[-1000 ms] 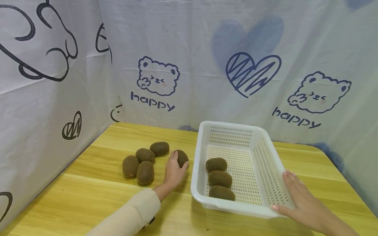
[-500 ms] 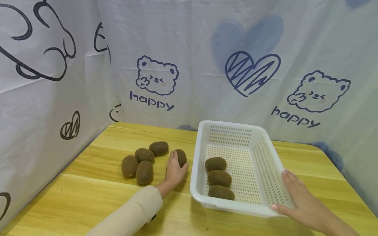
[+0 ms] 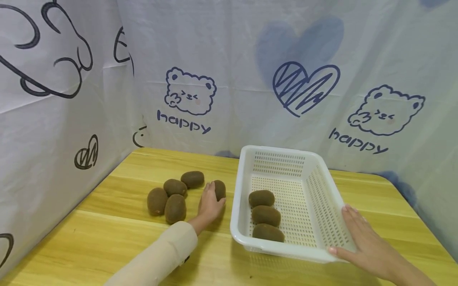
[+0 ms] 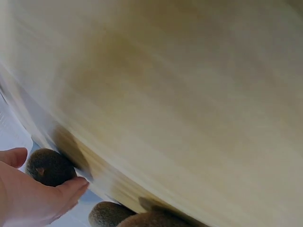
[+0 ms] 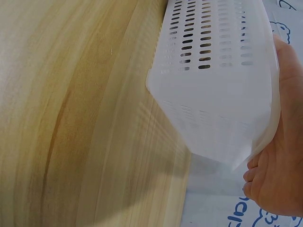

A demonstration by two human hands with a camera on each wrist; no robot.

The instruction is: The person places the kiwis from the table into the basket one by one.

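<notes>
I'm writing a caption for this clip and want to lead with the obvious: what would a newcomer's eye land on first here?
Probably the white perforated basket right of centre on the wooden table, with three kiwis lined up inside it and the right hand resting against its near right corner. Next, the left hand gripping a single kiwi just left of the basket, beside a loose cluster of four kiwis.

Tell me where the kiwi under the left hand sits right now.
In the head view the kiwi lies on the wooden table, left of the white basket and right of four loose kiwis, with the left hand cupped on it.
</notes>
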